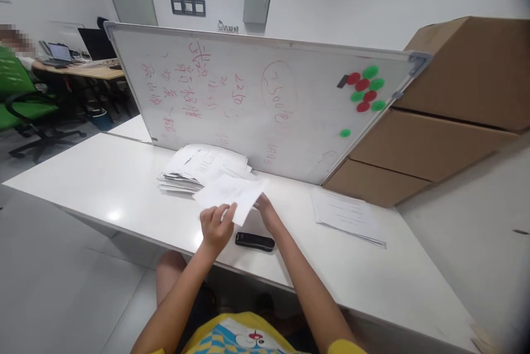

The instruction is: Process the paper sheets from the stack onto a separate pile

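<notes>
White paper, perhaps more than one sheet, is held up over the table between my two hands. My left hand pinches its near edge, fingers curled on top. At the right edge of the paper is my right hand, its fingers mostly hidden behind the sheet but gripping it. Just below the paper lies a black stapler on the tabletop. Behind and to the left, a thick stack of printed papers rests against the whiteboard, partly covered by the held paper.
A whiteboard with red writing and round magnets leans along the back of the white table. Brown cardboard boxes stand behind its right side. A thinner pile of papers lies at the right. Far left, a person sits on a green chair.
</notes>
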`<state>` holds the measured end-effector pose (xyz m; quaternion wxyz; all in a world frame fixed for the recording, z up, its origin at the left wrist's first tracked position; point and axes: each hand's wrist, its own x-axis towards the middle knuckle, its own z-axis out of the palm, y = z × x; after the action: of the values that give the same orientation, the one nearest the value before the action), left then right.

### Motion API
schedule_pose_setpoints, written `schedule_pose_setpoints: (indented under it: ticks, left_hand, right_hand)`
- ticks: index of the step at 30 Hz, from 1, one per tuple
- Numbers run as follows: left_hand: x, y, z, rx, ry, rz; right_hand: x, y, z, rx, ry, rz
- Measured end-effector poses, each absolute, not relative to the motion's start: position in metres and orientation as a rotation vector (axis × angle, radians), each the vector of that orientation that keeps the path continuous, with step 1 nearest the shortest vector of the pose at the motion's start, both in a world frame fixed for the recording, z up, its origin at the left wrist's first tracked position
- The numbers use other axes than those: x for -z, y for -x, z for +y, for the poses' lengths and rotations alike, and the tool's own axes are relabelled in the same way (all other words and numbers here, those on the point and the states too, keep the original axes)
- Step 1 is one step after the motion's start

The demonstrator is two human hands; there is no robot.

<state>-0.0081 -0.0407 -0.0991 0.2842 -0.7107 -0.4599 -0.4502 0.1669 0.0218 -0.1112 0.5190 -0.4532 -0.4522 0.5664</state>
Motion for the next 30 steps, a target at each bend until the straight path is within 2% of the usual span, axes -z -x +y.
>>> schedule_pose_setpoints:
  ticks: [4, 8, 10, 13, 19, 23, 27, 30]
  left_hand:
    - [0.113, -0.020, -0.073, 1.095, 2.120, -1.015]
    - [0.105, -0.043, -0.069, 0.663, 2.654, -0.531]
    - [0.097, -0.034, -0.047, 0.608, 2.707, -0.629]
    - [0.087, 0.000, 0.003, 0.671, 2.576, -1.022]
    - [0.088, 0.050, 0.071, 0.296, 2.678, -1.148]
    - [0.083, 0.061, 0.076, 0.371, 2.507, -1.264]
    - [0.055, 0.067, 0.084, 0.425, 2.321, -1.356]
    - [0.032, 0.049, 0.076, 0.683, 2.144, -1.330]
  right_hand:
    - [0.103, -0.196, -0.041, -1.500, 0.940, -0.955]
    - [0.105, -0.244, -0.093, -1.303, 1.237, -0.850]
    - [0.110, -0.275, -0.109, -1.136, 1.390, -0.793]
    - [0.120, -0.327, -0.131, -0.938, 1.563, -0.735]
    - [0.154, -0.383, -0.175, -1.061, 1.646, -0.538]
    - [0.172, -0.385, -0.181, -1.043, 1.601, -0.465]
    - [0.173, -0.385, -0.178, -1.022, 1.595, -0.448]
    - [0.170, -0.385, -0.176, -1.023, 1.585, -0.461]
